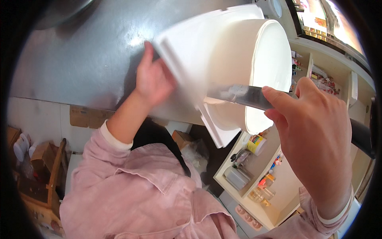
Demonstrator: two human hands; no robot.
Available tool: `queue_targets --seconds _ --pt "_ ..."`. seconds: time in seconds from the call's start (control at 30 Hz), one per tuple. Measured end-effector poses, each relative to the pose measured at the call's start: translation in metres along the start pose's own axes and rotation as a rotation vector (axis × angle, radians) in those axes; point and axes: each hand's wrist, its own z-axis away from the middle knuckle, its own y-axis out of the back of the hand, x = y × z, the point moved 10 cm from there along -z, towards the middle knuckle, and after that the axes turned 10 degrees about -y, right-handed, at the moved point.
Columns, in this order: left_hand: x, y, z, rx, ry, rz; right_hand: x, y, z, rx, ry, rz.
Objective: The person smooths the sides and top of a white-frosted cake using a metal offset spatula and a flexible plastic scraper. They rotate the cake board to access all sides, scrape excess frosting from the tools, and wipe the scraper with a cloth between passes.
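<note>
A tall round cake (232, 56), coated in smooth white cream, stands on a square white cake board (191, 50) with notched edges. Both look tilted in this view, and the board is blurred. My right hand (316, 128) grips a palette knife (253, 95), index finger stretched along it. Its blade lies against the cake's side, and the far end is blurred. At the board's near left edge is my left hand (156, 77), thumb apart. Its fingers pass behind the board and are hidden, so their grip cannot be made out. What supports the board is also hidden.
A shiny metal worktop (80, 65) spreads out on the left. Cream-coloured shelving (286, 191) with bottles, bags and small decorations runs along the right, below a window (331, 24). A white tub (270, 7) stands at the back. Cardboard boxes (44, 158) sit low at left.
</note>
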Motion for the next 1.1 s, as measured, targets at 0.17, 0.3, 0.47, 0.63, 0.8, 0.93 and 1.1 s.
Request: queue_targets --seconds 0.17,0.3,0.47,0.63,0.8,0.93,1.1 --pt "-0.017 -0.005 0.005 -0.274 0.150 0.122 0.000 0.002 0.000 0.023 0.008 -0.002" --pt "0.006 -0.027 -0.005 -0.250 0.015 -0.097 0.000 0.001 0.000 0.014 0.009 -0.014" --pt "-0.029 -0.005 0.013 0.039 0.122 -0.173 -0.001 0.003 -0.001 0.016 0.018 -0.048" --pt "0.011 -0.032 -0.008 -0.199 -0.024 -0.101 -0.006 0.008 0.001 0.077 0.002 -0.037" --pt "-0.015 0.009 0.013 0.164 0.078 -0.357 -0.008 0.015 0.000 0.156 0.036 -0.093" --pt "0.009 -0.013 0.001 0.067 0.001 -0.165 -0.006 0.011 -0.001 0.111 0.014 -0.115" --pt "-0.023 -0.009 0.009 -0.025 0.157 -0.248 -0.003 0.006 -0.002 0.031 0.039 -0.042"
